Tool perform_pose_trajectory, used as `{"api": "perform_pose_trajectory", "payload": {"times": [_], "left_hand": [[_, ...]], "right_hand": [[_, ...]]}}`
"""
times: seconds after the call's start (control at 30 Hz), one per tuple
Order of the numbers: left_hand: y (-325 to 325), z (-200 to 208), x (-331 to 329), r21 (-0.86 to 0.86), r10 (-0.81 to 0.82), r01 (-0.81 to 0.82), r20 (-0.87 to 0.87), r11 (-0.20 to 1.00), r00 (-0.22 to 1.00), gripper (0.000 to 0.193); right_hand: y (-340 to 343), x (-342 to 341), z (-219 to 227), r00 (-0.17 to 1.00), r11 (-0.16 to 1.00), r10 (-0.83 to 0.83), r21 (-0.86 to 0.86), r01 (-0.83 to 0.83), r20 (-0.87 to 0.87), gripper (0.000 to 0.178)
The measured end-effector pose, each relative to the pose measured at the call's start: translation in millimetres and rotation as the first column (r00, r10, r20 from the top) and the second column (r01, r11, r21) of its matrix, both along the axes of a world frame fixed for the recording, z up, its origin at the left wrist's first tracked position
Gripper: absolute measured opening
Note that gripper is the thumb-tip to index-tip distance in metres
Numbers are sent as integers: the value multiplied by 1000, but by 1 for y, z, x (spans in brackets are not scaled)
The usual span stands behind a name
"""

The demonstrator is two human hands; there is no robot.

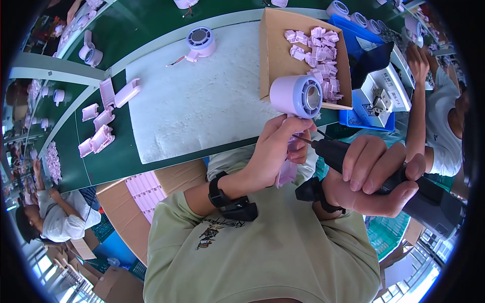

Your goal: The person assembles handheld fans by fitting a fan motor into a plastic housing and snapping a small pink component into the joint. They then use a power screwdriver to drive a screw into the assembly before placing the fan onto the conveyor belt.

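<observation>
My left hand [273, 149] is wrapped round the handle of a pink and lilac handheld fan [289, 96], whose round head stands above my fingers. In my right hand [371, 169] is a black electric screwdriver [331, 152], held sideways. Its thin bit reaches the fan's handle beside my left fingers; the screw point is hidden by them. Farther off, a second fan head [201, 43] with a short red wire lies on a white foam sheet [182, 106].
Loose pink handle shells [104, 118] lie left on the green bench [118, 164]. A cardboard tray [273, 60] of small pink parts stands right of the foam, beside a blue bin [348, 118] with a white box [384, 91]. Co-workers sit on both sides.
</observation>
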State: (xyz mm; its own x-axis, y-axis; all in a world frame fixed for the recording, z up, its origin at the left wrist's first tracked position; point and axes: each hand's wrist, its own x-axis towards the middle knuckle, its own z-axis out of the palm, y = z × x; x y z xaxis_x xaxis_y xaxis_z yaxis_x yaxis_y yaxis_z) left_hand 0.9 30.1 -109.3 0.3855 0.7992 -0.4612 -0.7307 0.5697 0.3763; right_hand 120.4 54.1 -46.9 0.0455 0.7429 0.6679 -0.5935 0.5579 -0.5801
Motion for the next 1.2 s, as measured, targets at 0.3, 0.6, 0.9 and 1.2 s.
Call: {"api": "perform_pose_trajectory", "payload": {"times": [0.3, 0.6, 0.9, 1.2], "left_hand": [[13, 8, -9, 51, 25, -23, -39, 998, 999, 25], [66, 52, -138, 304, 79, 230, -744, 925, 663, 35], [241, -47, -306, 333, 321, 23, -924, 943, 208, 49], [169, -23, -289, 322, 392, 251, -864, 913, -316, 69]], "right_hand": [[14, -10, -3, 992, 999, 9, 34, -5, -129, 27], [47, 60, 2, 910, 901, -409, -189, 390, -68, 27], [71, 93, -12, 273, 379, -733, 40, 925, 622, 50], [42, -34, -13, -18, 599, -695, 593, 538, 719, 56]]}}
